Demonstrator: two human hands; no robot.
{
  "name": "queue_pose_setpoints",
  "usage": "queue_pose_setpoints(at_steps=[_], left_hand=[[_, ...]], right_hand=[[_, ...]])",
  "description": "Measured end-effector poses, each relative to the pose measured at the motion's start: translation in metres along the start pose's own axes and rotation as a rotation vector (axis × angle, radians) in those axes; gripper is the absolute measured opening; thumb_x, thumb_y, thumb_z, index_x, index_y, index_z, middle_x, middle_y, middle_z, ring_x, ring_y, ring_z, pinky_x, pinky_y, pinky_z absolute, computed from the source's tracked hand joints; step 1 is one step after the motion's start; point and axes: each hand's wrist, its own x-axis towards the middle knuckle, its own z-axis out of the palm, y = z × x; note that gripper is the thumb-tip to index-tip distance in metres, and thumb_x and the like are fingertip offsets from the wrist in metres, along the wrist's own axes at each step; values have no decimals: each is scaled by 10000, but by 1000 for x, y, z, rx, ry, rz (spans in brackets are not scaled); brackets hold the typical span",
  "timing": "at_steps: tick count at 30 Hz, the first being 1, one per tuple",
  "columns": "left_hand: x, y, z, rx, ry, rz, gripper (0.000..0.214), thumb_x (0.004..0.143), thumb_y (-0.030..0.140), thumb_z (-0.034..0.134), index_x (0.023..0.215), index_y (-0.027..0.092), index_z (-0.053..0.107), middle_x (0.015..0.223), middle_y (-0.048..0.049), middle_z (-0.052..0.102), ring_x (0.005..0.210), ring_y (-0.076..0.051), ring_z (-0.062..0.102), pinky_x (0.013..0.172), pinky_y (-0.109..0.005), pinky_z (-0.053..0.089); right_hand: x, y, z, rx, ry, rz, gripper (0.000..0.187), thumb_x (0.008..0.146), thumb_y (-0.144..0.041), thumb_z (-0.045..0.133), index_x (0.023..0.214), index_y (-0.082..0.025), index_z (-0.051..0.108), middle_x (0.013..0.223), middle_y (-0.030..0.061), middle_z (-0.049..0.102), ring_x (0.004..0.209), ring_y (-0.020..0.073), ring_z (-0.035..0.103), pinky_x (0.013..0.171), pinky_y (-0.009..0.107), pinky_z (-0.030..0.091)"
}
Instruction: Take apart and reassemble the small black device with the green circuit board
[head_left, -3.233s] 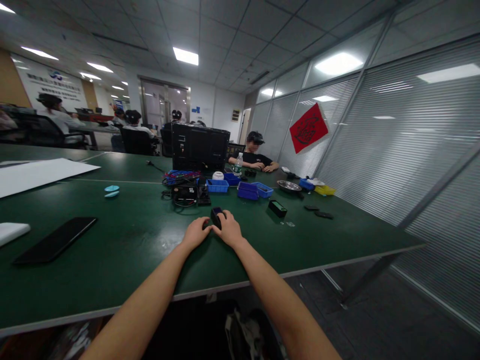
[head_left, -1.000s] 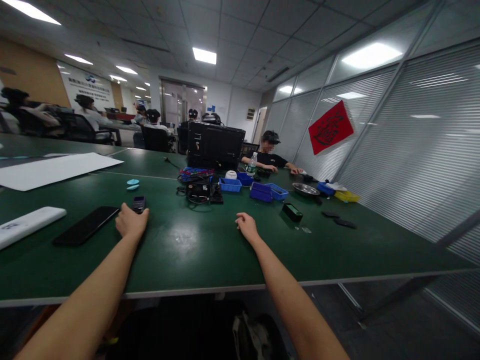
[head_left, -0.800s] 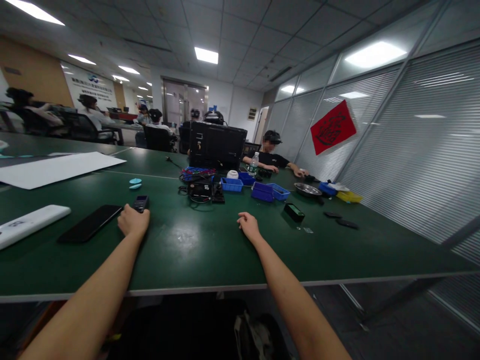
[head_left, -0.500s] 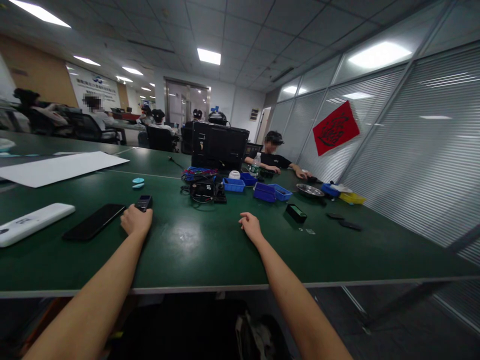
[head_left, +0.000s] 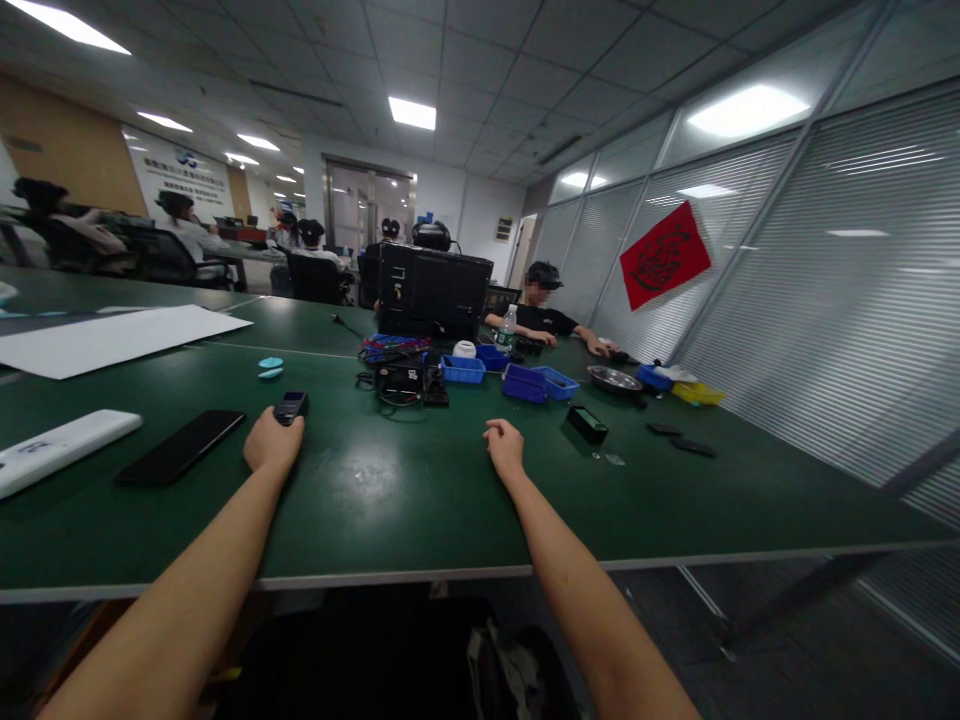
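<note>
My left hand (head_left: 272, 443) is wrapped round the lower part of a small black handheld device (head_left: 291, 405), whose little screen faces up; its grip hides the rest. A black smartphone (head_left: 180, 447) lies flat just left of that hand. Farther left is a long white plastic case-like object (head_left: 67, 445). Two small light-blue pieces (head_left: 271, 367) lie beyond the device. My right hand (head_left: 505, 446) rests on the green table (head_left: 390, 520) with its fingers loosely curled in, and nothing shows in them. To its right stands an open black box (head_left: 587, 424) with a green inside.
Blue bins (head_left: 463, 370), a baseball (head_left: 464, 349) and a black adapter with cables (head_left: 400, 378) stand before a monitor (head_left: 435, 292). A water bottle (head_left: 506, 328), a metal bowl (head_left: 615, 379) and a yellow tray (head_left: 697, 393) sit farther right. A person in black (head_left: 540, 318) sits across the table.
The fingers of my right hand have curled in a little more. My left hand keeps hold of the device, and the whole view has shifted slightly.
</note>
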Motion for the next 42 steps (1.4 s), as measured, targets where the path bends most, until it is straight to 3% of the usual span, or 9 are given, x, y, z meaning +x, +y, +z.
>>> queue_pose_setpoints(at_steps=[9,16,23,27,33,37,42], left_hand=[[-21,18,8,20,-129,137,549,690,431,508,1167,158,506,1060,-142,614,956,-297,568,751,-355,443],[-68,51,34,55,-304,430,572,729,454,482,1216,155,456,1075,-135,608,952,-266,573,759,-317,428],[-124,99,64,-48,-408,592,601,734,395,522,1261,146,375,1169,-134,555,1020,-237,535,828,-288,385],[-145,113,85,-162,-453,673,580,730,319,540,1266,180,369,1237,-94,509,1082,-219,495,884,-281,358],[-143,111,103,-198,-509,674,596,719,204,506,1295,183,356,1239,-88,510,1099,-209,488,898,-286,369],[-132,106,111,-289,-484,581,580,705,126,455,1279,158,376,1226,-89,522,1052,-186,522,890,-284,386],[-130,107,110,-329,-486,520,564,694,133,474,1255,138,410,1176,-94,555,1024,-179,535,890,-275,392]], right_hand=[[0,-4,-2,-39,88,-49,294,711,-204,346,837,-176,610,709,15,642,691,149,582,687,243,432],[1,-2,0,-42,63,-57,293,699,-202,353,827,-177,615,697,8,641,677,147,578,677,240,424],[-3,-6,-1,-79,6,-47,293,721,-190,344,845,-184,609,737,7,642,709,141,577,680,235,424],[-5,-9,0,-80,-8,-46,280,741,-189,349,852,-187,606,759,7,641,735,137,575,703,233,421],[-18,-25,7,-130,-21,-102,343,812,-342,376,1049,-174,558,979,58,613,864,160,550,787,260,402],[-28,-35,20,-317,-123,-136,590,723,-457,532,1203,-125,451,1094,134,559,1012,242,486,841,315,371],[-25,-31,26,-455,-157,-48,440,718,-418,551,1080,-171,519,959,114,598,913,228,534,757,306,402]])
